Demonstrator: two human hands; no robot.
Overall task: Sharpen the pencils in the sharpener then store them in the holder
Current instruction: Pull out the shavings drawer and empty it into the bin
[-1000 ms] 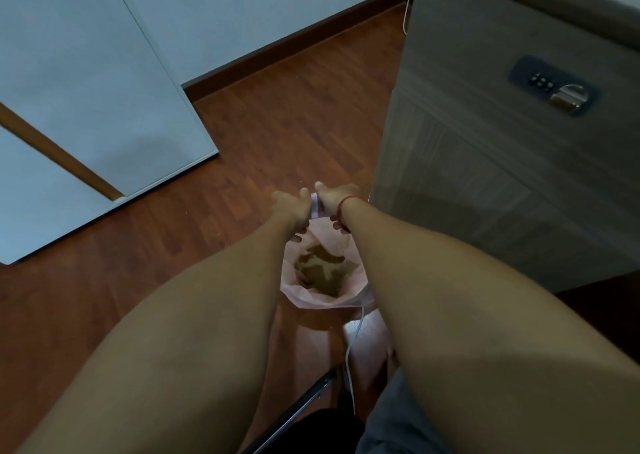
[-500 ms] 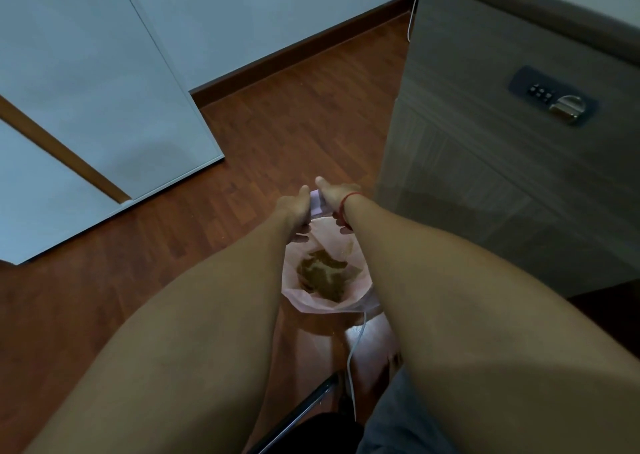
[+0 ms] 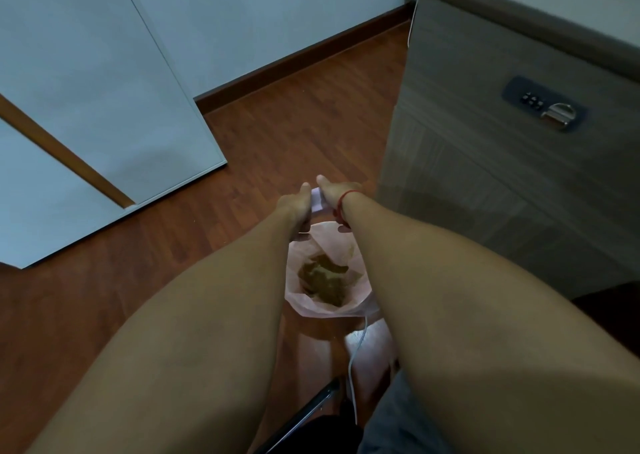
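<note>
Floor (image 3: pixel 277 124): red-brown boards; everything else stands on it.
Cabinet (image 3: pixel 485 193): grey wood-grain, on the right, with a lock (image 3: pixel 543 107) on its front.
Panel (image 3: pixel 86 89): pale and white, on the left, well apart from the hands.
Bag (image 3: pixel 362 303): pink, mouth open upward, between the forearms and just beside the cabinet's foot.
Shavings (image 3: pixel 322 278): a brown heap at the bottom of the bag.
Cable (image 3: pixel 356 360): thin and white, running from the bag's near rim toward the person.
Left hand (image 3: pixel 294 207): thumb laid along the top and pressed to the sharpener's left side; the fingers beneath are hidden.
Right hand (image 3: pixel 337 193): thumb up, clasping the sharpener's right side; a red band (image 3: pixel 341 207) is on the wrist.
Sharpener (image 3: pixel 317 202): a small white piece, which I take for the sharpener or its tray, held between both hands.
Key relation: the sharpener sits over the bag's far rim, so the mouth lies below it and toward the person. Both hands are equally near.
Long axis: too little shows to tell.
Step, as I judge: emptying shavings; a tip toward the person should land them in the bag.
Pencils, holder: not in view.
</note>
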